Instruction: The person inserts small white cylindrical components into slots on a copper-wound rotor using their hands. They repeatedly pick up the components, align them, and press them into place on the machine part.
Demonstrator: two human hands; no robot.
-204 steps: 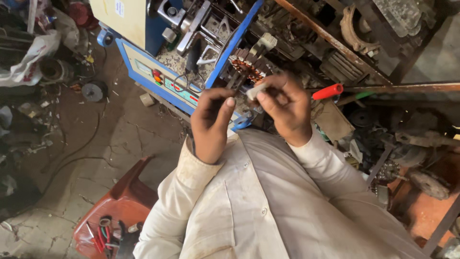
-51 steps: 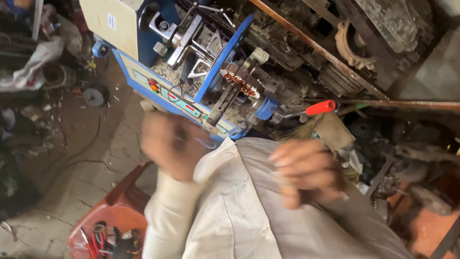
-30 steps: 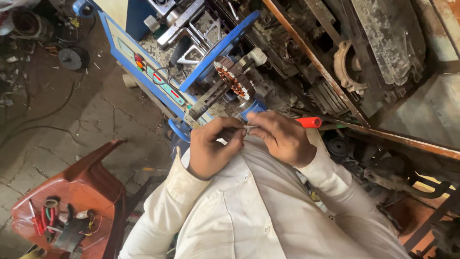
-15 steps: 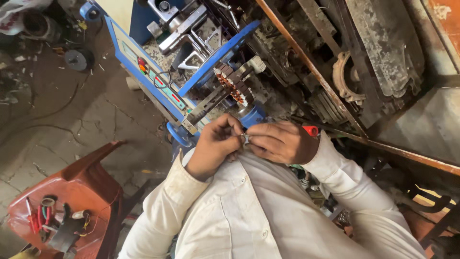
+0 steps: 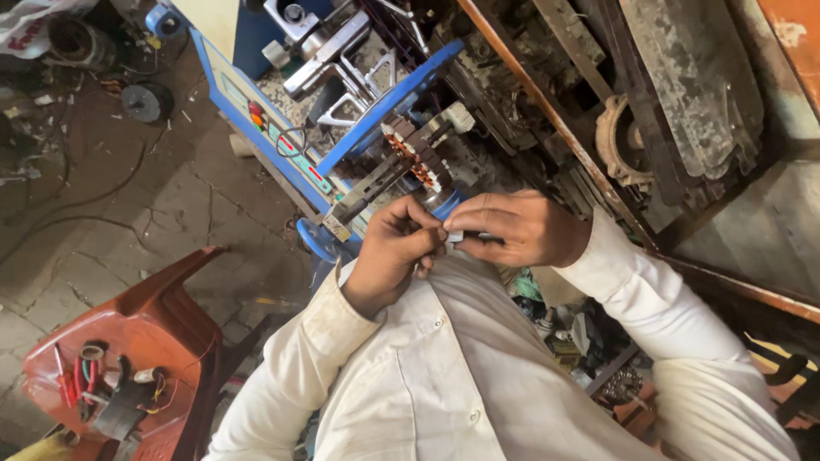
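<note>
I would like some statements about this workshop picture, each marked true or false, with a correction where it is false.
1. Both hands meet at a small pale piece in front of the chest. True: the left hand and right hand pinch the small pale piece together.
2. The blue machine stands behind the hands. True.
3. The red stool is bare. False: small tools and wires lie on it.
4. The person wears short sleeves. False: long white sleeves reach the wrists.
</note>
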